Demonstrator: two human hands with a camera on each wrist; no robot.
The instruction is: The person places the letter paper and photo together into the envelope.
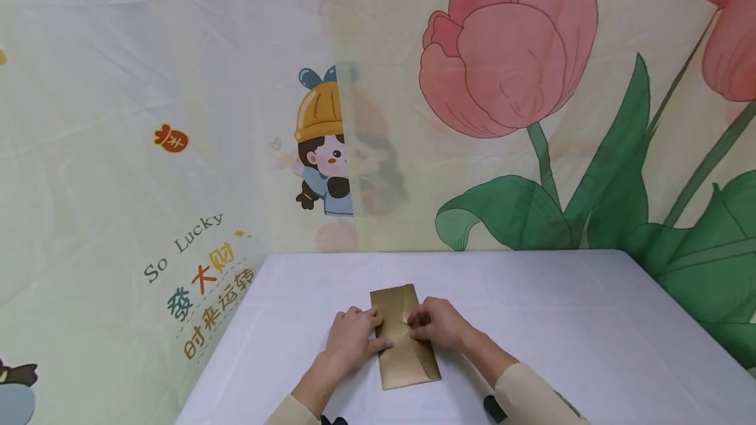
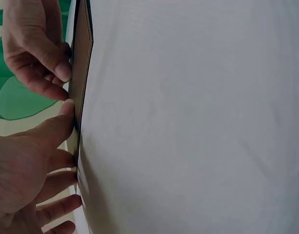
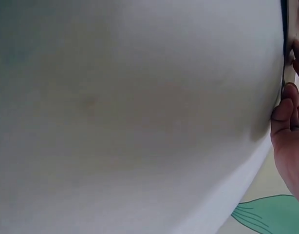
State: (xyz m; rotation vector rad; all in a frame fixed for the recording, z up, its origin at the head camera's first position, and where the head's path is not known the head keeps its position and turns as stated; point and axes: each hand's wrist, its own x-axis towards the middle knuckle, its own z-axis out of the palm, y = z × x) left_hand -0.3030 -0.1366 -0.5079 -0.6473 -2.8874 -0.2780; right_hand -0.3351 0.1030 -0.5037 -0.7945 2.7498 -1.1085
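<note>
A gold paper envelope [image 1: 398, 366] lies on the white table, its long sides running away from me. My left hand [image 1: 350, 340] rests at its left edge, thumb pressing on top and the fingers spread fairly straight, as the left wrist view also shows. On the opposite side, my right hand [image 1: 440, 325] has curled fingers and pinches the paper near the right edge, by the flap. Seen from the left wrist, the envelope [image 2: 82, 58] is nearly edge-on. The exact spot between the right fingertips is hidden.
A white cloth covers the table [image 1: 531, 320]. Behind it hangs a printed backdrop with a large pink tulip [image 1: 508, 51] and a cartoon figure [image 1: 325, 149]. Black objects [image 1: 493, 408] show near the wrists at the front.
</note>
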